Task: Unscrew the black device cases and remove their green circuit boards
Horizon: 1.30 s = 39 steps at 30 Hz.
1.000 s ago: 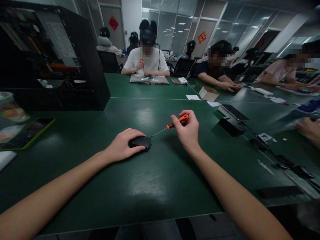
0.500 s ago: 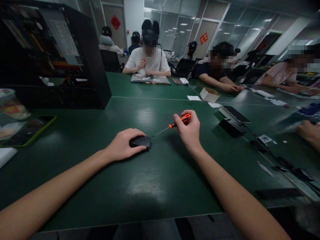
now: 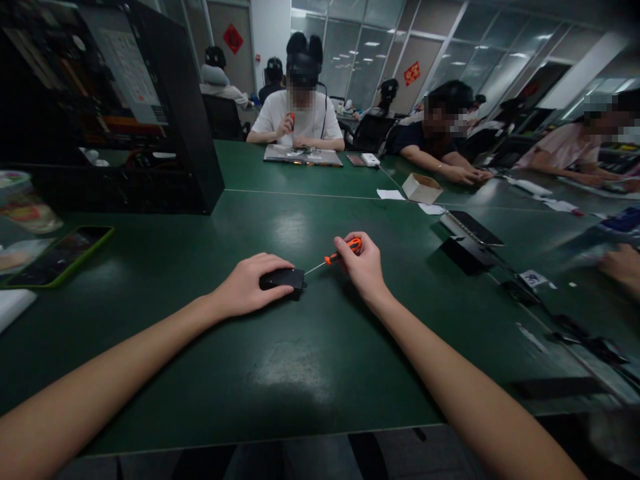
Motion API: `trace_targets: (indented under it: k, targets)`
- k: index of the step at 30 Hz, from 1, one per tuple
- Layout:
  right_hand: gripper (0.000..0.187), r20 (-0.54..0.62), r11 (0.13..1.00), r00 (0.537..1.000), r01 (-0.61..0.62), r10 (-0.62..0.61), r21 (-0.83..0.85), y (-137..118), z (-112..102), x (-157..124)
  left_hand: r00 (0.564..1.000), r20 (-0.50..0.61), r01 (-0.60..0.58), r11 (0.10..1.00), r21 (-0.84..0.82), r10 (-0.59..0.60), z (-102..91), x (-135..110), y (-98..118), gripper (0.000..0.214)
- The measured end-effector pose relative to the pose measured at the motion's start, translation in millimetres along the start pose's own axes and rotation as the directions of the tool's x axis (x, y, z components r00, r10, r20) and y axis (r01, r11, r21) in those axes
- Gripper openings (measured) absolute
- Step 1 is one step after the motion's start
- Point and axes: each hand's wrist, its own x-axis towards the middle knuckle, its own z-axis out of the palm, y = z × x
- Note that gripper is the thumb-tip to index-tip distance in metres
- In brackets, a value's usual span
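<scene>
My left hand [image 3: 253, 287] is closed round a small black box-like device [image 3: 283, 280] lying on the green tabletop [image 3: 295, 353]. Its right end sticks out past my thumb and fingers. In my right hand [image 3: 364, 263] is a screwdriver [image 3: 345, 251] with an orange and black handle, pinched between thumb and fingers. The thin shaft slopes down to the left, and its tip is at the device's right end. Whether the tip sits inside an opening or only touches the edge, I cannot tell.
A black computer case [image 3: 180, 120] with an open side stands at the back left, near a green-edged phone [image 3: 63, 257] and a plastic cup [image 3: 27, 203]. To the right lie a small cardboard box [image 3: 423, 189] and dark parts [image 3: 465, 253]. A person opposite [image 3: 300, 110] works with a screwdriver.
My right hand and the screwdriver have moved left and slightly down, so the handle is closer to the device. My left hand keeps its hold in nearly the same place.
</scene>
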Motion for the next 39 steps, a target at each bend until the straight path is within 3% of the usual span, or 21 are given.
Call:
trace_targets:
  k: [11, 22, 27, 34, 39]
  targets:
    - [0.055, 0.11, 0.978, 0.973, -0.208, 0.203, 0.029, 12, 0, 7, 0.997, -0.068, -0.02, 0.999, -0.032, 0.018, 8.5, -2, -2, 0.04]
    - [0.05, 0.029, 0.972, 0.974, -0.227, 0.225, 0.053, 19, -12, 19, 0.996, -0.085, -0.037, 0.998, -0.05, 0.033, 9.4, -1, -2, 0.036]
    - [0.052, 0.129, 0.98, 0.972, -0.197, 0.196, -0.008, 16, -4, 9, 0.997, -0.079, -0.028, 0.998, -0.051, 0.024, 10.1, -2, -3, 0.037]
    - [0.044, 0.364, 0.979, 0.921, -0.07, 0.138, -0.194, 6, -4, 2, 0.995, -0.098, -0.013, 0.999, -0.041, 0.009, 12.4, -4, -4, 0.041]
    - [0.038, 0.348, 0.952, 0.937, 0.074, 0.036, -0.298, 3, -14, 6, 0.984, -0.171, 0.033, 0.998, -0.047, -0.04, 15.2, -2, -2, 0.044]
